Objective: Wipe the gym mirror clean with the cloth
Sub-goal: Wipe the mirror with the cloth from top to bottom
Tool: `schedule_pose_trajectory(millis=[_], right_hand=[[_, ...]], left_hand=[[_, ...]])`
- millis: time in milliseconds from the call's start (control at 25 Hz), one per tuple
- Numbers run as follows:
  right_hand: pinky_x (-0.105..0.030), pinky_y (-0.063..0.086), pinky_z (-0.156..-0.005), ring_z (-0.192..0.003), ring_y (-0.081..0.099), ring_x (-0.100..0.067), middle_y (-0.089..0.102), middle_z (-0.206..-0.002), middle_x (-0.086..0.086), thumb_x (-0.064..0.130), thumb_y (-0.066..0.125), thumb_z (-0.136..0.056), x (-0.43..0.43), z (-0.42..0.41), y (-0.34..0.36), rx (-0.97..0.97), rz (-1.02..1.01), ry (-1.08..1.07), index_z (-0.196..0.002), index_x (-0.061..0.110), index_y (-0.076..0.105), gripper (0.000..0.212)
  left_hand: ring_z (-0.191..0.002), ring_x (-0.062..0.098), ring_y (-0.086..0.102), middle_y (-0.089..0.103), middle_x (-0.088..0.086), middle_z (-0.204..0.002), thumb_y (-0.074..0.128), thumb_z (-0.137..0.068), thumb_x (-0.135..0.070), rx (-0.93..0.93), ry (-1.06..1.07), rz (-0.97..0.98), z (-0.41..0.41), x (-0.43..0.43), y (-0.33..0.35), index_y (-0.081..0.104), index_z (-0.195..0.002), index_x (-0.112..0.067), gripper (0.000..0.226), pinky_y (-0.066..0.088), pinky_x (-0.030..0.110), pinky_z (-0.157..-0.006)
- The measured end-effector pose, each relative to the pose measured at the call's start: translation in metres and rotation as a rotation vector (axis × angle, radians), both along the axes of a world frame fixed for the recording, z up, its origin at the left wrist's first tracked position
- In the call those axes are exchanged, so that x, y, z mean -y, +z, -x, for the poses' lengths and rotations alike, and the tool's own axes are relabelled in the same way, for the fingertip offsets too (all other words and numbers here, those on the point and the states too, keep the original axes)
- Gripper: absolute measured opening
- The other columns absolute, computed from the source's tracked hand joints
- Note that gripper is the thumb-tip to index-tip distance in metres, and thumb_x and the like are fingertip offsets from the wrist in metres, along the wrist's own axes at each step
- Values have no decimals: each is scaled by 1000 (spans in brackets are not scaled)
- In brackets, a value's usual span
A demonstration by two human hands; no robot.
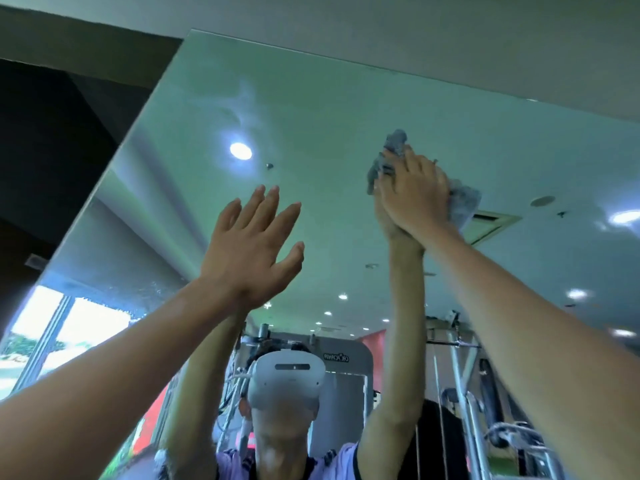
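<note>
Overhead, a person reaches both arms up to the upper part of a gym mirror (pixel 311 109), the right hand (pixel 414 194) pressing a bunched grey cloth (pixel 393 147) flat against the glass. The fingers curl over the wad and pin it there, folds spilling out above the fingertips and below the heel of the palm, a hold that seems meant to put weight behind each pass. The left hand (pixel 252 251) is raised beside it with fingers spread and empty, palm toward the glass; whether it touches the surface cannot be told, though it looks placed to steady the stretch.

A hazy swirl (pixel 239 105) shows on the glass up and to the left of the cloth, near a reflected ceiling light (pixel 240 151) (most likely residue not yet wiped away). The mirror's top edge (pixel 381 65) runs close above the cloth, so little room is left upward; its left edge (pixel 114 161) slants down beside a dark wall (pixel 52 133). Open glass stretches left toward the smear and downward, where gym machines (pixel 460 375) appear in reflection.
</note>
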State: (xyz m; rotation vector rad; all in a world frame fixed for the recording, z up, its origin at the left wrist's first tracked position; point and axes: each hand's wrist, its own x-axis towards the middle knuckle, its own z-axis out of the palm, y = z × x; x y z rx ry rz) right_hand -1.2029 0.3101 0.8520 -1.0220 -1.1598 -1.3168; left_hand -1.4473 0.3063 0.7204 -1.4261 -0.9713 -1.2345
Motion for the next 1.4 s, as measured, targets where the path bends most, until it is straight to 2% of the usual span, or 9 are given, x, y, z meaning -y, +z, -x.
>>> schedule_pose_trajectory(millis=[240, 440, 520, 760, 960, 1040, 1200, 1280, 1400], right_hand=[[-36, 25, -112, -139, 38, -20, 37, -157, 1, 37, 41, -97, 7, 9, -56, 735, 70, 16, -145, 31, 48, 49], [-43, 30, -109, -134, 40, -31, 38, -155, -8, 43, 25, -94, 2, 36, 1, -255, -49, 48, -144, 24, 47, 59], [-43, 27, -110, -139, 36, -31, 34, -157, -9, 37, 31, -99, 10, 97, 10, -199, 7, 80, -146, 21, 45, 52], [-42, 26, -115, -145, 32, -20, 31, -160, 2, 39, 35, -98, 11, 103, -69, 643, 170, -5, -147, 34, 43, 50], [-44, 26, -113, -140, 36, -27, 37, -156, -5, 43, 23, -95, 12, 87, -23, -124, 60, 55, -147, 28, 44, 58], [-41, 25, -112, -142, 34, -23, 35, -158, -2, 47, 14, -88, 10, 132, -22, -38, 45, 31, -145, 29, 47, 67], [-38, 17, -117, -146, 27, -17, 28, -161, 3, 39, 35, -99, 9, 110, -77, 728, 167, 8, -148, 33, 42, 49], [-38, 24, -114, -142, 36, -23, 37, -157, -2, 32, 45, -98, 11, 83, -63, 623, 108, 5, -145, 31, 47, 47], [-41, 23, -113, -142, 33, -24, 34, -159, -3, 33, 36, -100, 10, 107, -27, 16, 65, 102, -146, 31, 45, 46]], left_hand=[[-149, 24, 29, 34, 8, -160, 26, -90, -54, -131, 45, -45, 35, 6, 1, 40, -151, -14, 74, 24, 41, -115], [-149, 23, 28, 31, 8, -160, 27, -91, -55, -169, 88, -43, 100, 5, -9, 37, -153, -11, 76, 16, 39, -118], [-153, 17, 11, 15, 4, -165, 18, -90, -59, -111, 55, -6, 108, 4, -14, 22, -158, -13, 82, 2, 36, -121], [-153, 13, -9, -4, 2, -167, 10, -91, -59, -29, -9, 15, 110, 1, -19, 5, -159, -14, 82, -8, 37, -121], [-154, 24, 4, 10, 12, -166, 14, -94, -54, -38, 12, -3, 104, -2, -26, 18, -157, -6, 79, 3, 48, -123], [-153, 26, 11, 18, 14, -164, 18, -95, -52, -41, 35, -10, 103, -4, -32, 24, -156, -6, 77, 6, 49, -122], [-152, 29, 17, 23, 16, -162, 23, -96, -50, -35, 40, -32, 103, -5, -38, 30, -154, -7, 73, 6, 48, -119], [-151, 34, 19, 25, 19, -161, 25, -96, -50, -37, 52, -44, 97, -6, -45, 32, -153, -6, 72, 9, 52, -120], [-151, 36, 18, 23, 22, -161, 24, -96, -50, -33, 67, -47, 92, -9, -54, 32, -153, -6, 72, 11, 55, -120]])
